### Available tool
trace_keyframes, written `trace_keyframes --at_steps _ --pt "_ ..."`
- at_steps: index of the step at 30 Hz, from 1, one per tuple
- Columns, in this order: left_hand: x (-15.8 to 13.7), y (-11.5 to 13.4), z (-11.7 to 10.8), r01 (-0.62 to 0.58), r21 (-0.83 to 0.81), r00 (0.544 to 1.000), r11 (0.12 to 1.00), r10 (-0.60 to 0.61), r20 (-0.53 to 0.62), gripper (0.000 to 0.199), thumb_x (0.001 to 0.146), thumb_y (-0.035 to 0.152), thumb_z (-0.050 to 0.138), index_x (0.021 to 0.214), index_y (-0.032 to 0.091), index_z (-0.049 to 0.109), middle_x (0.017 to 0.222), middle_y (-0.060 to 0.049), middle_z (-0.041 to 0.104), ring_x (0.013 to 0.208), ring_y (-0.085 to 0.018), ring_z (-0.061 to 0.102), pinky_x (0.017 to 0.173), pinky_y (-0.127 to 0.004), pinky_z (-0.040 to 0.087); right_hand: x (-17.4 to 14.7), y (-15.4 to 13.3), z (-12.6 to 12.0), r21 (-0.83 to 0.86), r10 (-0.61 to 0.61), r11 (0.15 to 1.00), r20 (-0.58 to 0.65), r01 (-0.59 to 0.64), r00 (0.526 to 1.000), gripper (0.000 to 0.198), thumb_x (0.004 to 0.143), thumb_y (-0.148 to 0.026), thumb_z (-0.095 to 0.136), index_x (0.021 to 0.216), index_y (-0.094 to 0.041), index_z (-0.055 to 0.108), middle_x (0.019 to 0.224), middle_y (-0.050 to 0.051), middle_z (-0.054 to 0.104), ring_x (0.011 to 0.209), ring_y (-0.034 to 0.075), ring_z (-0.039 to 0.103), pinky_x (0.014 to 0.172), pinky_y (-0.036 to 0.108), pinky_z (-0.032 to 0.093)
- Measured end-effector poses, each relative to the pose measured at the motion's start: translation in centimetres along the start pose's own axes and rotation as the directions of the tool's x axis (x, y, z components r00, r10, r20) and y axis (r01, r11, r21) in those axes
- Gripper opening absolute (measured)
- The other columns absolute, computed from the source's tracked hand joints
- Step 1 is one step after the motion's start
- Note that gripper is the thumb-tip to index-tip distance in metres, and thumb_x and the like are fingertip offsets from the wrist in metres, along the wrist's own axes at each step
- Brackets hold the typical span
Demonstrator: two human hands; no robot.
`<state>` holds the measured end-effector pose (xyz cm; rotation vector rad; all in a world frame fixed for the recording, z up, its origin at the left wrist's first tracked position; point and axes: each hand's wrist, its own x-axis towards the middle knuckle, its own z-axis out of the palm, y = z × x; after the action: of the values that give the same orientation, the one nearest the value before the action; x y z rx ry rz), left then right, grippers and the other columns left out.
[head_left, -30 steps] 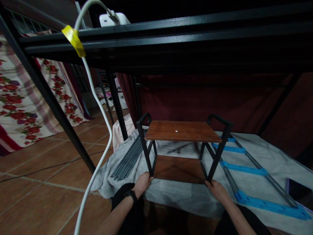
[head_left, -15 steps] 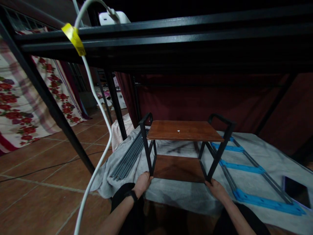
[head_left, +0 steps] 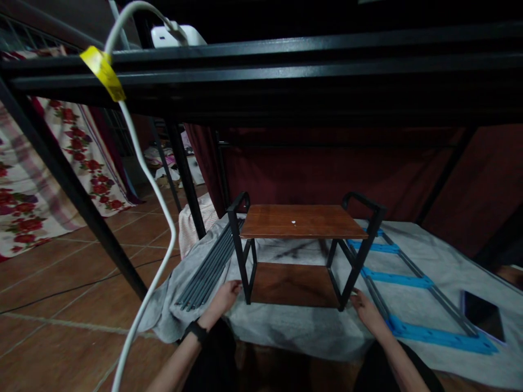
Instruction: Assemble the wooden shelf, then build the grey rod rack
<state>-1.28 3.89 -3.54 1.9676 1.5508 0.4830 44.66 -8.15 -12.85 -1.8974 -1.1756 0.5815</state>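
Observation:
A small two-tier rack with brown wooden boards and black metal side frames (head_left: 302,220) stands upright on a grey cloth (head_left: 294,332). Just left of its front left leg is my left hand (head_left: 225,298), wearing a black wristband, its fingers loosely bent and apart from the frame. My right hand (head_left: 365,310) is beside the front right leg, fingers slightly spread and holding nothing. Past my left hand lies a bundle of grey metal rods (head_left: 210,267). To the right of the rack, a flat frame of blue plastic bars and grey rods (head_left: 402,277) rests on the cloth.
A dark phone or tablet (head_left: 483,316) lies at the right. Overhead runs a black metal bed frame (head_left: 286,65) with slanting posts. A white cable (head_left: 157,190) with a yellow tag hangs at the left, in front of tiled floor (head_left: 81,305) and a floral curtain (head_left: 77,158).
Both hands have let go of the lower corners of the rack and moved slightly outward. The rack stays standing on the cloth. The whole view has shifted a little.

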Motion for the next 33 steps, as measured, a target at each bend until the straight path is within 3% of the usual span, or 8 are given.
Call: trace_keyframes --at_steps 1,3,5,8,11,15,25,33 --pt "0.0 1.0 -1.7 0.008 -0.221 0.990 0.975 -0.038 -0.134 0.043 0.088 0.046 0.054 0.107 0.010 0.071 0.097 -0.014 0.074 0.092 -0.025 0.070 0.080 -0.035 0.054 0.4 -0.7 -1.1 0.099 0.019 0.995 -0.057 -0.013 0.998 0.051 0.078 -0.033 0.047 0.123 -0.013 0.063 0.108 0.016 0.075 0.107 0.029 0.070 0.098 0.041 0.052" --pt "0.0 3.7 -5.2 -0.177 -0.610 0.915 0.773 -0.099 -0.392 0.060 0.082 0.062 0.059 0.114 0.012 0.068 0.109 -0.014 0.072 0.099 -0.025 0.069 0.081 -0.037 0.056 1.0 -3.1 -3.7 0.306 0.056 0.952 -0.198 0.007 0.979 0.048 0.079 -0.043 0.053 0.116 -0.016 0.066 0.109 0.015 0.075 0.103 0.029 0.071 0.094 0.041 0.055" --pt "-0.3 7.0 -8.2 -0.343 -0.727 0.858 0.595 -0.118 -0.501 0.063 0.076 0.065 0.067 0.113 0.014 0.069 0.115 -0.013 0.072 0.105 -0.026 0.066 0.084 -0.037 0.056 1.2 -6.7 -6.3 0.481 0.060 0.872 -0.293 0.093 0.954 0.050 0.078 -0.052 0.063 0.114 -0.019 0.068 0.109 0.012 0.075 0.100 0.026 0.071 0.091 0.040 0.057" --pt "-0.7 11.1 -10.5 -0.405 -0.785 0.855 0.469 -0.108 -0.507 0.058 0.069 0.064 0.076 0.100 0.014 0.071 0.108 -0.010 0.074 0.104 -0.025 0.067 0.086 -0.034 0.055 1.0 -12.9 -9.5 0.663 0.026 0.711 -0.357 0.234 0.934 0.049 0.075 -0.055 0.072 0.109 -0.020 0.070 0.105 0.009 0.075 0.096 0.022 0.071 0.088 0.035 0.058" --pt "-0.9 13.0 -10.5 -0.416 -0.795 0.858 0.442 -0.098 -0.504 0.053 0.064 0.062 0.079 0.090 0.016 0.071 0.094 -0.007 0.076 0.100 -0.025 0.068 0.090 -0.035 0.054 0.7 -17.6 -10.8 0.721 -0.013 0.633 -0.352 0.281 0.936 0.049 0.072 -0.056 0.076 0.106 -0.021 0.073 0.107 0.008 0.075 0.093 0.020 0.070 0.084 0.033 0.058" --pt "-0.7 13.2 -9.6 -0.428 -0.798 0.854 0.424 -0.098 -0.510 0.049 0.059 0.058 0.083 0.088 0.020 0.071 0.091 -0.003 0.075 0.098 -0.024 0.068 0.088 -0.034 0.055 0.6 -20.3 -10.5 0.690 -0.086 0.641 -0.372 0.338 0.924 0.052 0.072 -0.058 0.076 0.108 -0.021 0.074 0.107 0.008 0.076 0.097 0.023 0.070 0.091 0.038 0.056" --pt "0.1 12.8 -9.6 -0.367 -0.844 0.884 0.391 -0.135 -0.447 0.047 0.051 0.045 0.090 0.086 0.020 0.070 0.086 0.001 0.071 0.084 -0.016 0.065 0.074 -0.025 0.054 1.3 -20.0 -9.9 0.586 -0.122 0.698 -0.469 0.412 0.875 0.054 0.069 -0.063 0.076 0.102 -0.020 0.076 0.098 0.007 0.077 0.093 0.025 0.069 0.091 0.043 0.056" --pt "-0.2 13.5 -8.2 -0.441 -0.776 0.843 0.451 -0.090 -0.531 0.041 0.069 0.047 0.081 0.099 0.020 0.074 0.095 -0.001 0.075 0.092 -0.019 0.067 0.080 -0.026 0.053 2.4 -18.3 -10.1 0.534 -0.086 0.750 -0.506 0.390 0.858 0.049 0.074 -0.058 0.074 0.103 -0.019 0.076 0.107 0.008 0.076 0.094 0.023 0.070 0.098 0.049 0.053"
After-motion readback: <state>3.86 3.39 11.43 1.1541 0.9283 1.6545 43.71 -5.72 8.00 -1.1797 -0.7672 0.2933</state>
